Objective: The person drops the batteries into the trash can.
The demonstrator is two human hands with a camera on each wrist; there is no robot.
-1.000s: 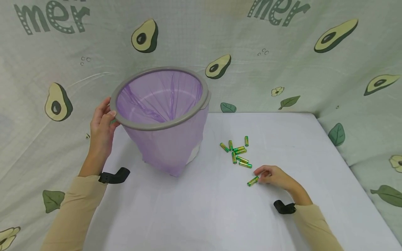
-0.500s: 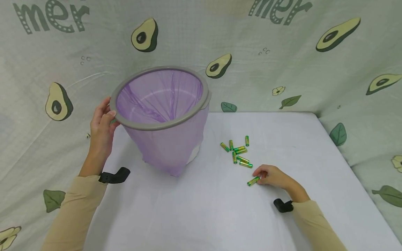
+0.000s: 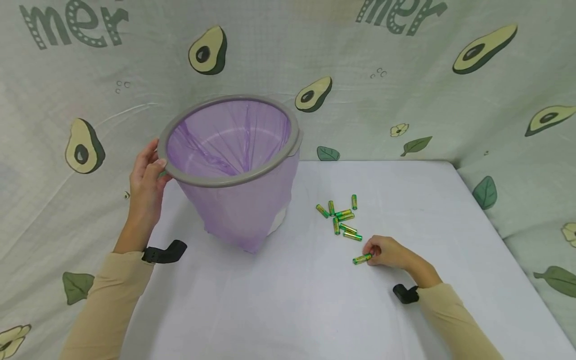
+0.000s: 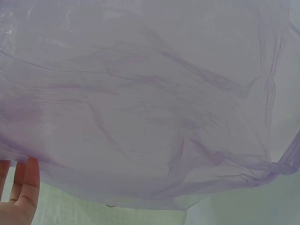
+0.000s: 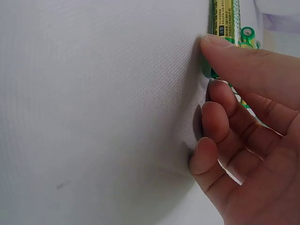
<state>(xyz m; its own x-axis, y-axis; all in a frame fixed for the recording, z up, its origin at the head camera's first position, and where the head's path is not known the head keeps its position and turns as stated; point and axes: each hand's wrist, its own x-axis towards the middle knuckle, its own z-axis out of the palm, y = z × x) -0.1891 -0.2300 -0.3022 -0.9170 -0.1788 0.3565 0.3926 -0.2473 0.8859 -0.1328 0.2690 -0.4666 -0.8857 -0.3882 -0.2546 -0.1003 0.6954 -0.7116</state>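
A grey-rimmed trash bin (image 3: 211,181) stands at the left of the table, lined with a purple bag (image 3: 245,212). My left hand (image 3: 146,182) grips its rim at the left side, thumb on the near side. In the left wrist view the bag's outer side (image 4: 117,103) fills most of the picture, with fingers (image 4: 30,185) at the lower left. My right hand (image 3: 390,252) pinches a green and yellow battery (image 3: 360,259) between thumb and fingers, low over the table. In the right wrist view the thumb covers part of this battery (image 5: 226,21).
Several more green and yellow batteries (image 3: 346,217) lie loosely grouped on the white table (image 3: 288,310), between the bin and my right hand. A cloth printed with avocados (image 3: 351,60) hangs behind and to the sides.
The battery in my right hand has turned slightly toward level, and the hand has shifted a little. The left hand and bin stay put.
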